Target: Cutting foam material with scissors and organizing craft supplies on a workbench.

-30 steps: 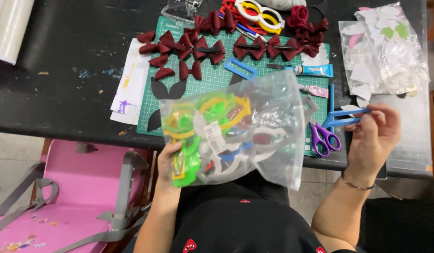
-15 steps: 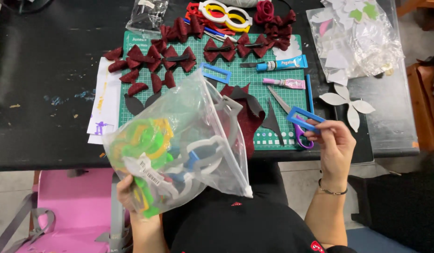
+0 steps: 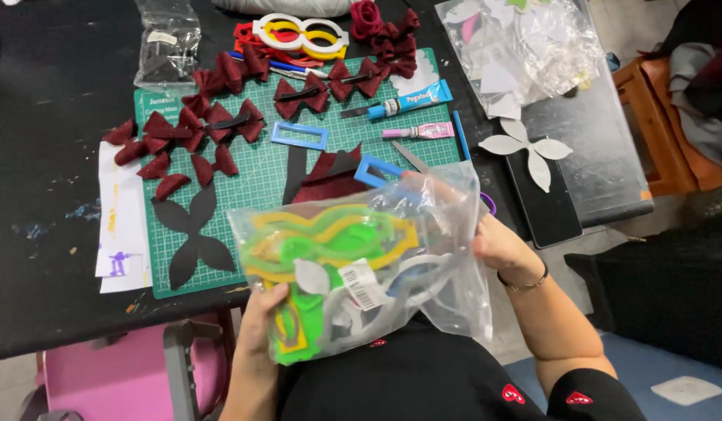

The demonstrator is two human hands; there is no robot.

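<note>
Clear plastic bag [image 3: 361, 273] of coloured templates is held over the lap, off the surface [image 3: 49, 117] | left hand [image 3: 263, 320] clamped on its lower corner for support | right hand [image 3: 505, 249] closed on its side edge, beside cutting mat [image 3: 252, 179] strewn with maroon bows [image 3: 220, 117].

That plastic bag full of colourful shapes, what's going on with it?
A person seated at a black table holds a clear plastic bag of yellow, green and white cut-out templates. The left hand grips its bottom corner; the right hand holds its open side, partly hidden behind the plastic. On the green cutting mat lie dark red bows, black petal shapes, blue frames and glue tubes.
</note>
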